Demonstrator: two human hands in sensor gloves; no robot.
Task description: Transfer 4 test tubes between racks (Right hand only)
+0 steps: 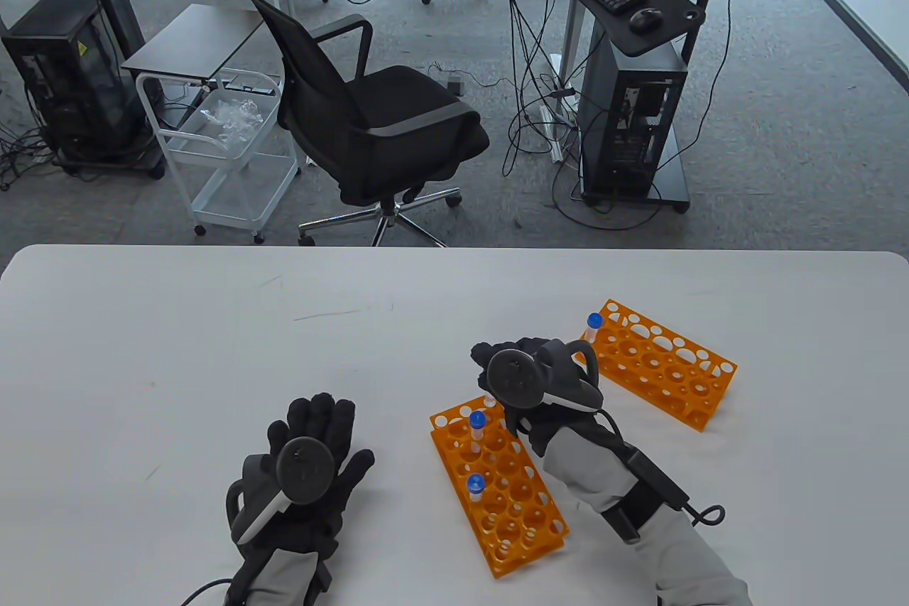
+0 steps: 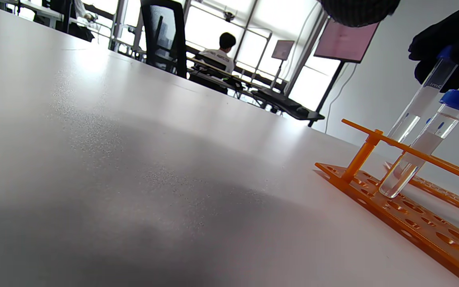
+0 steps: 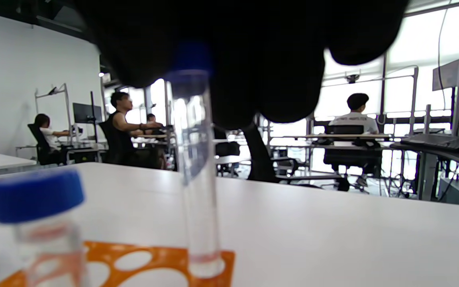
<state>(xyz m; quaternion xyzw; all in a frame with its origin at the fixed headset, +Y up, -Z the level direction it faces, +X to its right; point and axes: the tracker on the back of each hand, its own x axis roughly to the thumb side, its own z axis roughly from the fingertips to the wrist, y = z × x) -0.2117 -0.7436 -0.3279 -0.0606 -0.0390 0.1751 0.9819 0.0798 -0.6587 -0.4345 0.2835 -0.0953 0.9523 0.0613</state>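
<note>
A white table [image 1: 213, 350] carries everything. One orange rack [image 1: 497, 485] lies at its 5 o'clock. A second orange rack [image 1: 660, 364] lies at 3 o'clock; the left hand [image 1: 305, 471] rests flat at 6 o'clock

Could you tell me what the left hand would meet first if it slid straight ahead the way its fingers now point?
Probably nothing on the table: the left hand lies flat, its fingers pointing toward the far edge, and only bare table shows ahead. The near orange rack sits off to its right, outside that line.

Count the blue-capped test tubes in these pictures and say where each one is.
4: two stand free in the near rack, at and; one at its far end is gripped by the right hand, seen at; one stands in the far rack at.
</note>
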